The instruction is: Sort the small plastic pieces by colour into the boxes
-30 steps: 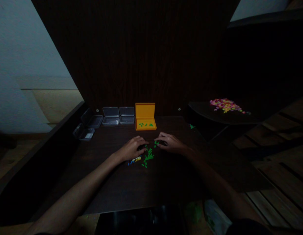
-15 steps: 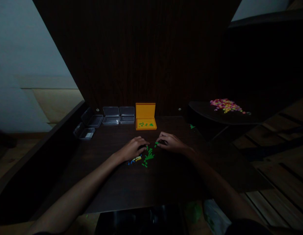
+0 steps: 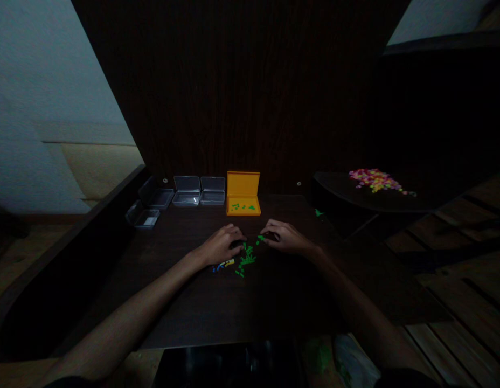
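Main heap of green pieces: on the dark table, between the person's 2 hands and slightly to their near side. Seen from where I stand, its spread is longest from the far side toward the person, loose bits trailing at the near end. The left hand is nearer, its fingertips just beside the heap's far end; the right hand sits farther off, its fingertips at a small green group. Left grip: thumb and forefinger appear slightly apart; whether a piece is pinched, I cannot tell. Right grip: fingers curled, hold on the group not determinable (the light is poor). The yellow case stands open beyond the heap. Yellow pieces lie just on the left hand's near side.
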### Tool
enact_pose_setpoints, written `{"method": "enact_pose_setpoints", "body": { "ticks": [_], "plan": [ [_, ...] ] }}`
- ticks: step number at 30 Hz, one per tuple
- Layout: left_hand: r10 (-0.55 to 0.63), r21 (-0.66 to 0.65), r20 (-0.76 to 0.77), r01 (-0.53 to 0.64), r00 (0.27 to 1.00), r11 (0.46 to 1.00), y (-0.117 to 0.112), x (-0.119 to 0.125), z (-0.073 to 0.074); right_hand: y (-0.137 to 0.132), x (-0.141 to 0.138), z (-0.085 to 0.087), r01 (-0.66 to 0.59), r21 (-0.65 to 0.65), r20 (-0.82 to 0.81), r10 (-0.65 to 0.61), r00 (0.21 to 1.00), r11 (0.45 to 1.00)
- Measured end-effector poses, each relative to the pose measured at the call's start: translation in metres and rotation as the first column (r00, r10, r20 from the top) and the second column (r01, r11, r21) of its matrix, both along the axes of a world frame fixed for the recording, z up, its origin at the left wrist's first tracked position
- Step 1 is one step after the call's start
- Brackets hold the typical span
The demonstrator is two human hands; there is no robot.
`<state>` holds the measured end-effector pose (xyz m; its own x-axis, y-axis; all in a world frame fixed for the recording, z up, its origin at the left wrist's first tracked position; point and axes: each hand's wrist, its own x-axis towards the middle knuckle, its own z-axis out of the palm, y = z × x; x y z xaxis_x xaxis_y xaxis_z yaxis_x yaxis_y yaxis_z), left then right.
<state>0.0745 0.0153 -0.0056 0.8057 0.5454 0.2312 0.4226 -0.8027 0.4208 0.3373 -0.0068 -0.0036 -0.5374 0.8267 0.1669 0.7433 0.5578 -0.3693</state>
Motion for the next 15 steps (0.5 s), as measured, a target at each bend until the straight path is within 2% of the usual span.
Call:
{"method": "enact_pose_setpoints", "body": {
  "ticks": [15],
  "plan": [
    [0.008, 0.034, -0.02, -0.007, 1.0, 0.999, 0.001, -0.0002, -0.0022, 0.0017, 0.0007, -0.0028, 0.011, -0.001, -0.038, -0.011, 0.999, 1.0]
  ]
}}
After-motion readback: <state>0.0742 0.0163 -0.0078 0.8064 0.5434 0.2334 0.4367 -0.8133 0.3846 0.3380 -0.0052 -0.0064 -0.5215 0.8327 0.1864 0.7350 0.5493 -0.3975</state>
